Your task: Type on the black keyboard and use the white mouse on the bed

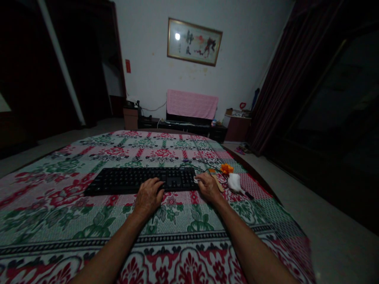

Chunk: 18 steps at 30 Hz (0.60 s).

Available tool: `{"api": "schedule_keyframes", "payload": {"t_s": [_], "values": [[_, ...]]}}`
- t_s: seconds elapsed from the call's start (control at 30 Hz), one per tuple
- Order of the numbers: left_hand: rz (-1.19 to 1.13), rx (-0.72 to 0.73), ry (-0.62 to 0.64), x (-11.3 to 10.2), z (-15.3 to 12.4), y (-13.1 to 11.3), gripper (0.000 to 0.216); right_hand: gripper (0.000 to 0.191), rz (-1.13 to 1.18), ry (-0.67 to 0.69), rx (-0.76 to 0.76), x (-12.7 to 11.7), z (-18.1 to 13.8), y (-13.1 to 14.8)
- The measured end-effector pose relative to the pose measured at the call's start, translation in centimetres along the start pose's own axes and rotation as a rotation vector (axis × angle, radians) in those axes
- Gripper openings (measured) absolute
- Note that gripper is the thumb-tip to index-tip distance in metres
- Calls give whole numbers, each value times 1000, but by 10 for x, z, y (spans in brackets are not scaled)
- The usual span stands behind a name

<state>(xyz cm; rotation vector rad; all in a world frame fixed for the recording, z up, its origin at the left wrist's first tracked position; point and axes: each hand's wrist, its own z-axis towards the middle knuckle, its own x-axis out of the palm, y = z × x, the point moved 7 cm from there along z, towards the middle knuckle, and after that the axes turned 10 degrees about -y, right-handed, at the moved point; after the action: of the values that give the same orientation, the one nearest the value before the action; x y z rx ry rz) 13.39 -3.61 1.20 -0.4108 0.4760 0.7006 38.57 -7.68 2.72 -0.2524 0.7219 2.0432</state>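
Observation:
A black keyboard (127,179) lies flat across the patterned tablecloth. My left hand (149,194) rests on its near edge, fingers lying over the keys and thumb apart. At the keyboard's right end, my right hand (209,187) is closed with a small white wad (196,179) pinched at its fingertips, touching or just over the last keys. What the wad is made of is too small to tell. Just right of that hand lie a flat tan strip (218,184), a fluffy orange thing (226,169) and a white bundle (234,182) with a dark handle-like end.
Dark cable (204,165) loops behind the keyboard's right end. The floral tablecloth (97,232) covers the table, whose rounded edge curves away on the right. Beyond stand a low black cabinet (177,125) and a screen draped with a pink cloth (192,104).

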Motion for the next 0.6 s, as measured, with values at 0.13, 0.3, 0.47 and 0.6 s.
{"api": "schedule_keyframes", "payload": {"t_s": [0.13,0.3,0.47,0.6], "values": [[0,-6,-1,0,0,-1,25,25,-23,34,-19,3,-1,2],[1,5,-10,-2,1,-3,25,20,-26,26,23,0,-1,6],[3,10,-18,-3,2,-4,24,27,-14,-1,-51,-1,1,14],[7,11,-27,-3,1,-3,24,28,-73,55,-88,6,1,15]]}}
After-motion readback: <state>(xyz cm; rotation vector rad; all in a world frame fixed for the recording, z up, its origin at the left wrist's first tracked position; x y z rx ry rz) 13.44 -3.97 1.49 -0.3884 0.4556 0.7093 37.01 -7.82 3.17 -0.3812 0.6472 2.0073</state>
